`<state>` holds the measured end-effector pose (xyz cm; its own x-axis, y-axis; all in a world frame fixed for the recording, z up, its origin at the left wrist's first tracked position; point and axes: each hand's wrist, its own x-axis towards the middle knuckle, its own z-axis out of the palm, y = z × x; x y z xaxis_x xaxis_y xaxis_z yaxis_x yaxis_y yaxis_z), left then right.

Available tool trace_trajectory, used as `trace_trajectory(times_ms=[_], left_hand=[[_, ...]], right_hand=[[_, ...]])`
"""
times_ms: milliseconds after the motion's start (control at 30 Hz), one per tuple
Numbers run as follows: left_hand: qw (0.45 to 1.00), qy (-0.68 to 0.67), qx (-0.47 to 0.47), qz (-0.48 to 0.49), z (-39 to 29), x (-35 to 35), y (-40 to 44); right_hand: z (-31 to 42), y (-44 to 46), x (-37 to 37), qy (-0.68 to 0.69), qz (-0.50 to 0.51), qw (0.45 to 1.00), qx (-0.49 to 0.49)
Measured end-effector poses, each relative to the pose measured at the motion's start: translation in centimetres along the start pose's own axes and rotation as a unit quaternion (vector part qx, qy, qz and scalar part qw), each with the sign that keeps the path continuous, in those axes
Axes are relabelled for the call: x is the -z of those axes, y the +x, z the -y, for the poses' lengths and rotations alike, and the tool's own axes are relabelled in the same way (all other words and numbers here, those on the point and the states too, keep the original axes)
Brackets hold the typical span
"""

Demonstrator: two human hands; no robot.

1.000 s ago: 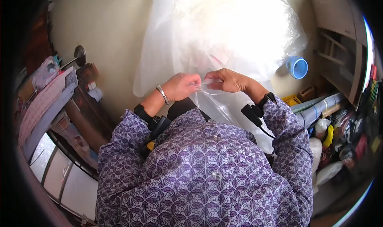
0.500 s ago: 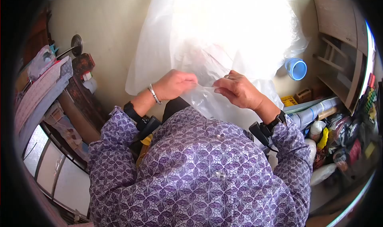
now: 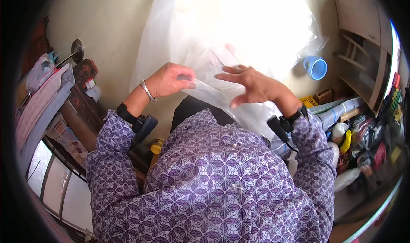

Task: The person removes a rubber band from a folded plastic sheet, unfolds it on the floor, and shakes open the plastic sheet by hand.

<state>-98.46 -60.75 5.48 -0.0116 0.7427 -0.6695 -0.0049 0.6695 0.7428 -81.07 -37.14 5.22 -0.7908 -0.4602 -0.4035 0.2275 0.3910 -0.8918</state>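
Note:
A large sheet of translucent plastic (image 3: 156,42) spreads across the floor in front of me, its middle washed out by glare. My left hand (image 3: 170,79) pinches the near edge of this plastic between thumb and fingers; a silver bangle circles that wrist. To its right, my right hand (image 3: 252,84) hovers over the sheet with thumb and fingers spread apart, holding nothing. Between the hands a strip of the plastic slants down toward my lap.
A blue bucket (image 3: 316,68) sits right of the sheet, near a wooden cabinet (image 3: 358,19). Bags and bottles (image 3: 363,145) crowd the right side, beside a rolled sheet (image 3: 339,110). Folded cloths (image 3: 47,93) hang at left, by dark wooden furniture (image 3: 81,110).
My right hand has let go of the plastic and opened its fingers. My left hand has moved left and slightly up, still pinching the edge, so the hands are farther apart.

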Motion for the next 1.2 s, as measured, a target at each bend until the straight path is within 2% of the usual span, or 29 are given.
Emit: trace_trajectory(times_ms=[67,100,200,267,367,433,467,533,600,633,700,833,933,1000,1033,1200], left_hand=[[0.999,0.005,-0.031,-0.014,-0.3,0.1,-0.1],[0.999,-0.007,-0.032,-0.035,0.0,0.3,-0.1],[0.996,-0.01,-0.024,-0.087,1.8,1.4,-0.8],[0.994,0.03,-0.011,-0.105,2.7,2.1,-0.9],[0.993,-0.022,0.0,-0.115,4.6,1.9,-1.0],[0.988,0.03,0.006,-0.151,6.8,2.4,-1.0],[0.984,0.056,0.008,-0.168,8.3,3.0,-1.1],[0.962,0.03,0.043,-0.267,13.4,5.1,-2.7],[0.937,0.07,0.06,-0.338,15.8,7.3,-5.3],[0.94,0.083,0.088,-0.319,16.3,7.9,-6.0],[0.941,0.109,0.145,-0.284,17.0,8.6,-7.4],[0.919,0.155,0.157,-0.328,21.4,8.0,-7.6],[0.908,0.158,0.163,-0.353,24.9,7.8,-9.0],[0.902,0.112,0.197,-0.367,26.3,8.1,-10.0],[0.902,0.11,0.199,-0.366,26.9,8.0,-10.0],[0.897,0.101,0.235,-0.36,26.0,7.0,-9.2]], right_hand=[[-0.5,1.9,-0.8,-0.054,0.005,0.998,0.034],[-0.9,2.3,-1.2,0.056,0.044,0.997,-0.003],[-0.1,2.1,-0.8,0.096,0.11,0.984,-0.1],[0.7,1.6,-0.4,0.077,0.079,0.99,-0.088],[2.1,1.0,0.3,0.038,0.05,0.995,-0.079],[2.2,0.3,0.4,-0.018,0.047,0.997,-0.052],[1.7,-0.6,0.5,-0.028,0.03,0.998,-0.038],[0.0,-3.5,0.7,-0.044,-0.004,0.999,-0.012],[-0.6,-6.7,1.3,0.005,-0.061,0.997,-0.037],[0.1,-7.9,1.8,0.039,-0.086,0.993,-0.072],[0.1,-9.6,2.4,0.02,-0.083,0.987,-0.139],[-0.6,-12.9,2.8,0.048,-0.126,0.97,-0.201],[-1.3,-17.5,3.4,0.182,-0.26,0.884,-0.343],[-1.4,-20.1,4.4,0.261,-0.325,0.84,-0.347],[-0.7,-20.7,5.0,0.27,-0.314,0.844,-0.34],[-1.5,-22.1,3.9,0.262,-0.388,0.83,-0.302]])
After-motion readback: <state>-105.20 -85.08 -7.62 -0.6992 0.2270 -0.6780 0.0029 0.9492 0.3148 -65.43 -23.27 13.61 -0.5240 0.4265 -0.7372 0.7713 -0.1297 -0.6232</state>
